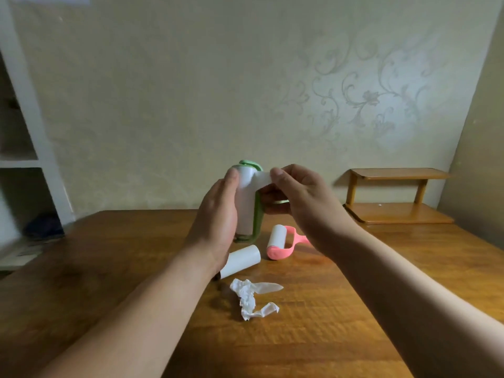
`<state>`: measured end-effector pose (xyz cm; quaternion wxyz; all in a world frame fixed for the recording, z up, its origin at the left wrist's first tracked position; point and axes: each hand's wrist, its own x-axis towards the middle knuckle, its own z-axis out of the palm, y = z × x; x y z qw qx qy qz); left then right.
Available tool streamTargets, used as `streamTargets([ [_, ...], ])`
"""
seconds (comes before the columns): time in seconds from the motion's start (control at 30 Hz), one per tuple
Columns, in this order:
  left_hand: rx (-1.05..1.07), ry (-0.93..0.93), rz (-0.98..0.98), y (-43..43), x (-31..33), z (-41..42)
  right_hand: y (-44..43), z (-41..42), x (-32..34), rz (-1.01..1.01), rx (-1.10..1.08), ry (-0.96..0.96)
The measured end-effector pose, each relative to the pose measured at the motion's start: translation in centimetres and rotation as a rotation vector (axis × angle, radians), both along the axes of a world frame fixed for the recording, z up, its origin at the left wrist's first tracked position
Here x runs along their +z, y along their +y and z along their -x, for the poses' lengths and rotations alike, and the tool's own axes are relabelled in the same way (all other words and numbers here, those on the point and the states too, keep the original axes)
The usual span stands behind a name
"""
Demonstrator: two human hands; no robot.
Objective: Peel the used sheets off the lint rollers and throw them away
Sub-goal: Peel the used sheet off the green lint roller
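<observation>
- Nearest us, crumpled sheets (249, 300) lie on the wooden table (354, 309). We judge they were dropped there because no bin is in view, so they are not yet thrown away.
- Just beyond, a white roll (241, 260) lies on its side. To its right the pink lint roller (279, 244) rests flat, parked within reach.
- Farther, our left hand (215, 214) grips the green lint roller (246, 205) upright with the thumb along the roll, probably to steady it against the pull.
- Our right hand (297, 197) pinches the lifted sheet end (263, 181) near the roll's top, drawing it rightward to peel.
- Far right, a two-tier wooden shelf (395, 174) stands by the wall.
</observation>
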<state>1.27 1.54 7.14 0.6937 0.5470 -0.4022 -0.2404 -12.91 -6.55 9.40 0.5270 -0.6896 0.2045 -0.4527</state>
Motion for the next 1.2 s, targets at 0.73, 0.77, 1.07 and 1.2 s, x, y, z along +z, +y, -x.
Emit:
streamTargets([
  [0.73, -0.147, 0.304, -0.038, 3.6, 2.0, 0.4, 1.9, 2.2, 2.6, -0.197, -0.046, -0.027],
  [0.77, -0.168, 0.302, -0.03, 3.7, 2.0, 0.1, 1.7, 2.4, 2.6, -0.207, -0.048, -0.03],
  [1.07, -0.115, 0.583, -0.061, 3.3, 1.3, -1.3, 0.8, 1.4, 1.8, -0.225, -0.021, 0.013],
  [1.2, -0.205, 0.456, -0.109, 3.9, -0.1, -2.3, 0.8, 0.7, 1.2, -0.243, -0.026, 0.006],
])
